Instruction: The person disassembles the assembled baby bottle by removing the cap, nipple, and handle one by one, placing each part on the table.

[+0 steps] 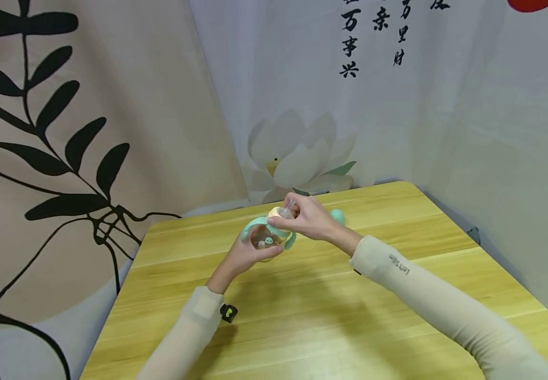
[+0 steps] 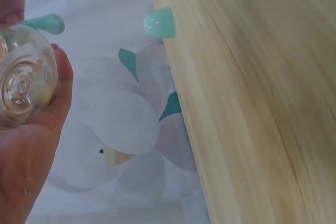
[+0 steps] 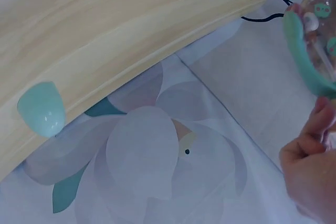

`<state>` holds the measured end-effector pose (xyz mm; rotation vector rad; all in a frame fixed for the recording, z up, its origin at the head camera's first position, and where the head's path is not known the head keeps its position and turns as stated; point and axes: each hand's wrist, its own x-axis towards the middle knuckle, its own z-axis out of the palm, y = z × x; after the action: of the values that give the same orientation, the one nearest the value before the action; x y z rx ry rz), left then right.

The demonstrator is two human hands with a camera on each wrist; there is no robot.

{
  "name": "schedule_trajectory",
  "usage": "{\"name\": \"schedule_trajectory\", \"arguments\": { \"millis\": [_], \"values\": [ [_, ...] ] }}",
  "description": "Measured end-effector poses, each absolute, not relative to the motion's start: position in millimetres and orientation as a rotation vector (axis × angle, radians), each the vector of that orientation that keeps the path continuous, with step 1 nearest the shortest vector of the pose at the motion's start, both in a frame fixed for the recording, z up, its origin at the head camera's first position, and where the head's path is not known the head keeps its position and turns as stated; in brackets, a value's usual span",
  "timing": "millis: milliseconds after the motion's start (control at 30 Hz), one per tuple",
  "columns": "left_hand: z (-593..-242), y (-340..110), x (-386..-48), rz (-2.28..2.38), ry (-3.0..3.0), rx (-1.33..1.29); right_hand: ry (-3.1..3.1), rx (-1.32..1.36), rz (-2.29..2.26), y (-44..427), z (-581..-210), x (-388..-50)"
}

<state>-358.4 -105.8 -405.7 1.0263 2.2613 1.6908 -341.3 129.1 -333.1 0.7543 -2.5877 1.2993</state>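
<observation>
A clear round baby bottle [image 1: 261, 238] with mint-green handles [image 1: 251, 226] is held above the table, tilted. My left hand [image 1: 247, 255] grips its body from below; in the left wrist view the clear base [image 2: 23, 85] rests in the palm of that hand [image 2: 31, 150]. At the bottle's top, my right hand [image 1: 309, 217] pinches the clear teat with its cream collar [image 1: 274, 212]. In the right wrist view, the fingers of the right hand [image 3: 312, 161] are bent beside the green handle [image 3: 304, 61]. Whether the collar touches the bottle's neck cannot be seen.
A mint-green dome-shaped cap [image 1: 338, 216] stands on the wooden table [image 1: 397, 227] near its far edge, behind the right wrist. Printed curtains [image 1: 160, 105] hang behind and to the left of the table.
</observation>
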Motion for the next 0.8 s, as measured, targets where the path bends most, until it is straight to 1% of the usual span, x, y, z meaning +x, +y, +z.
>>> {"name": "schedule_trajectory", "arguments": {
  "millis": [267, 500, 800],
  "values": [
    [-408.2, -113.7, -354.7, 1.707, 2.167, 1.063, -2.669, 1.063, 1.348, 137.6, -326.5, -345.7],
    [-406.7, -118.0, -358.0, 1.701, 2.134, 1.191, -2.709, 1.185, 1.312, 141.2, -314.1, -349.7],
    [-409.6, -122.5, -362.0, 1.683, 2.074, 1.104, -2.733, 1.387, 1.067, 144.1, -300.5, -347.5]
  ]
}}
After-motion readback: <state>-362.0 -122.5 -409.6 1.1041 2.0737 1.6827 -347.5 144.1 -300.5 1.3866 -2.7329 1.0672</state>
